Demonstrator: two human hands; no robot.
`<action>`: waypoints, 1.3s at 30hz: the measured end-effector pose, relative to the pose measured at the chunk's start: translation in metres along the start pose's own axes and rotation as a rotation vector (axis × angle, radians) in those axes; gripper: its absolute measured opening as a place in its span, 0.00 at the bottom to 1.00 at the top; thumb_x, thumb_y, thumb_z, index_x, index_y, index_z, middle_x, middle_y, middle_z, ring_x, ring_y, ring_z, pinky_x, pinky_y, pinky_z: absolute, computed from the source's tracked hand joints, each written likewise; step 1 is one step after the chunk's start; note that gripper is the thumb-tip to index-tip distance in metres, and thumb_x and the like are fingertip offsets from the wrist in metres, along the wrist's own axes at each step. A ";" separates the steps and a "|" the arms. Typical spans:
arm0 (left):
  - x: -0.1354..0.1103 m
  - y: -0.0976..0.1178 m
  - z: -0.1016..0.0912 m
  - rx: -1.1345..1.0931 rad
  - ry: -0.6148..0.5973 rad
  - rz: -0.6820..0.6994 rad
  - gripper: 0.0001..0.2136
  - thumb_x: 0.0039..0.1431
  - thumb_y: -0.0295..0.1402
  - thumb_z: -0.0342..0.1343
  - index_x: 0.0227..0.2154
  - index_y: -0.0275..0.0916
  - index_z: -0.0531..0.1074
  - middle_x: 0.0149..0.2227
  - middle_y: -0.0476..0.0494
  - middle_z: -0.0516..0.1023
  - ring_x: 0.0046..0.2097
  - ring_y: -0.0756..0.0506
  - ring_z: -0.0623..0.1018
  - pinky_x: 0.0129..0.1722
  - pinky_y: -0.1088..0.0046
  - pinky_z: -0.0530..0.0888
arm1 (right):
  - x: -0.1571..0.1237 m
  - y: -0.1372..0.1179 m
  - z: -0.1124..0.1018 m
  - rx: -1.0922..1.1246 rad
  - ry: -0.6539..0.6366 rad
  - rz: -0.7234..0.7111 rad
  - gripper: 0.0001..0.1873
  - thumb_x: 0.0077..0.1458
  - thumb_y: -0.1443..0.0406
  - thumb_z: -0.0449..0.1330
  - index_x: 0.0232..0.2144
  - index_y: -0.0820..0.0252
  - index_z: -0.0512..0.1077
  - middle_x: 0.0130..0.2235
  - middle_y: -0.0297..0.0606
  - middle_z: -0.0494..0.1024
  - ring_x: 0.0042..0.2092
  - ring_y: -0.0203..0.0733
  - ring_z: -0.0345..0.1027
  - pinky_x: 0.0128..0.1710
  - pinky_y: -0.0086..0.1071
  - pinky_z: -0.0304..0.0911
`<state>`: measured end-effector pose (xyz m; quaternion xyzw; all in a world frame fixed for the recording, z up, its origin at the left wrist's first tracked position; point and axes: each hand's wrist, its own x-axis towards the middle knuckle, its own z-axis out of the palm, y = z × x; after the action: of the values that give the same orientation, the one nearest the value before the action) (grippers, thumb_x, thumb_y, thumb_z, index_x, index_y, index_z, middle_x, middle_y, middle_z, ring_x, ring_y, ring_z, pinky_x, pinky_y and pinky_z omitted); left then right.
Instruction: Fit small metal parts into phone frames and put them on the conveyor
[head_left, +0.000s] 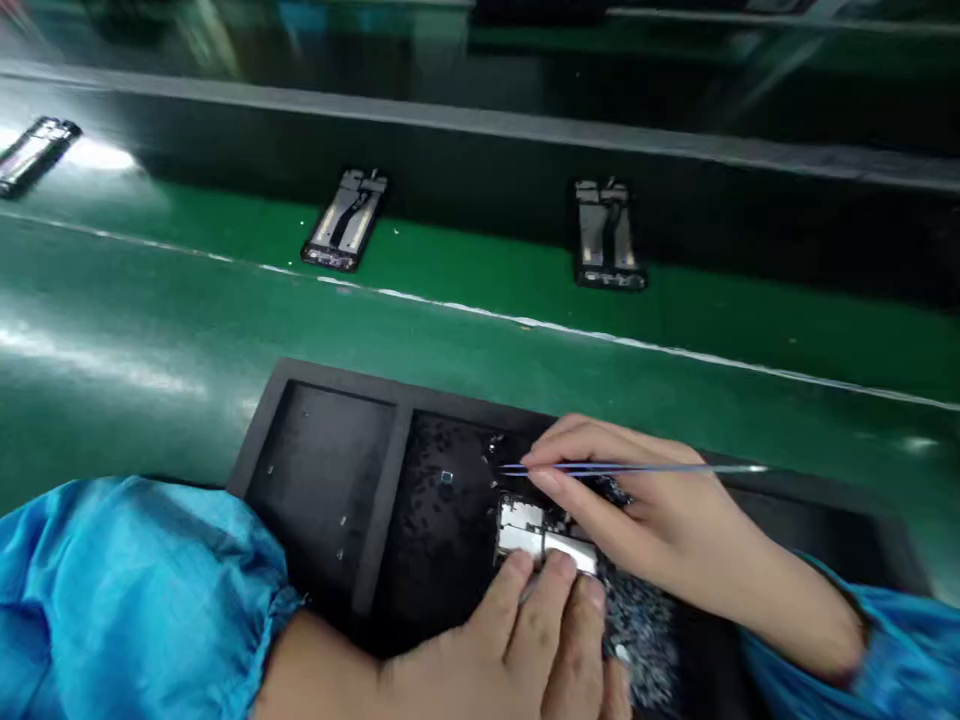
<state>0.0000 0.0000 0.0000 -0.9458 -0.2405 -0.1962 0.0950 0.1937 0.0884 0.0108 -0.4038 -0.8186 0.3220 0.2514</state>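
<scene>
My right hand [667, 510] pinches slim blue-purple tweezers [637, 467], their tips pointing left, close to small dark parts [495, 450] on the black tray [405, 385]. Under the tweezers lies a phone circuit board [521, 525] with silvery metal shields. The fingertips of my left hand [525, 640] press on the board's near edge and hold it down. Those fingers lie close together, and the left thumb cannot be seen. My hands cover part of the board.
A heap of tiny clear and bluish bits [641, 640] lies right of my left hand. Small pieces [447, 477] are scattered in the tray's compartments. Beyond the tray, opened phones [346, 220] lie in a row on the green surface [480, 265], another phone [611, 235] to the right.
</scene>
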 end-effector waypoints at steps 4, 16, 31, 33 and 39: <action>0.002 0.003 0.000 -0.022 0.002 0.001 0.13 0.70 0.34 0.56 0.53 0.40 0.75 0.52 0.45 0.82 0.54 0.41 0.81 0.55 0.61 0.77 | 0.000 0.000 -0.002 0.045 -0.025 -0.004 0.02 0.67 0.67 0.58 0.41 0.56 0.71 0.37 0.33 0.77 0.36 0.31 0.73 0.33 0.24 0.67; 0.003 0.003 0.001 -0.040 0.037 -0.028 0.11 0.70 0.32 0.55 0.50 0.36 0.75 0.51 0.42 0.82 0.53 0.41 0.82 0.53 0.62 0.79 | 0.004 -0.002 -0.002 0.056 -0.053 -0.050 0.03 0.67 0.68 0.58 0.40 0.56 0.72 0.38 0.36 0.79 0.37 0.34 0.74 0.34 0.26 0.69; 0.004 -0.006 -0.006 -0.021 -0.024 0.084 0.13 0.71 0.31 0.51 0.53 0.33 0.74 0.52 0.37 0.81 0.53 0.38 0.82 0.53 0.59 0.78 | -0.011 -0.029 0.012 -0.050 0.436 0.259 0.08 0.62 0.61 0.65 0.30 0.53 0.73 0.20 0.25 0.75 0.18 0.32 0.69 0.18 0.25 0.64; 0.004 -0.007 -0.006 -0.021 -0.026 0.091 0.13 0.71 0.32 0.52 0.53 0.33 0.74 0.53 0.37 0.81 0.53 0.38 0.82 0.54 0.59 0.78 | -0.015 -0.032 0.013 -0.097 0.425 0.221 0.12 0.63 0.61 0.64 0.27 0.53 0.69 0.18 0.24 0.73 0.17 0.31 0.67 0.17 0.25 0.61; 0.004 -0.007 -0.008 -0.021 -0.064 0.120 0.16 0.70 0.36 0.55 0.56 0.34 0.72 0.53 0.35 0.81 0.51 0.38 0.82 0.54 0.59 0.77 | -0.013 -0.029 0.016 -0.153 0.343 0.144 0.16 0.67 0.64 0.58 0.25 0.55 0.64 0.19 0.26 0.70 0.18 0.30 0.64 0.19 0.26 0.58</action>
<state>-0.0032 0.0055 0.0094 -0.9653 -0.1841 -0.1624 0.0892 0.1750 0.0590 0.0196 -0.5283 -0.7546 0.2026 0.3322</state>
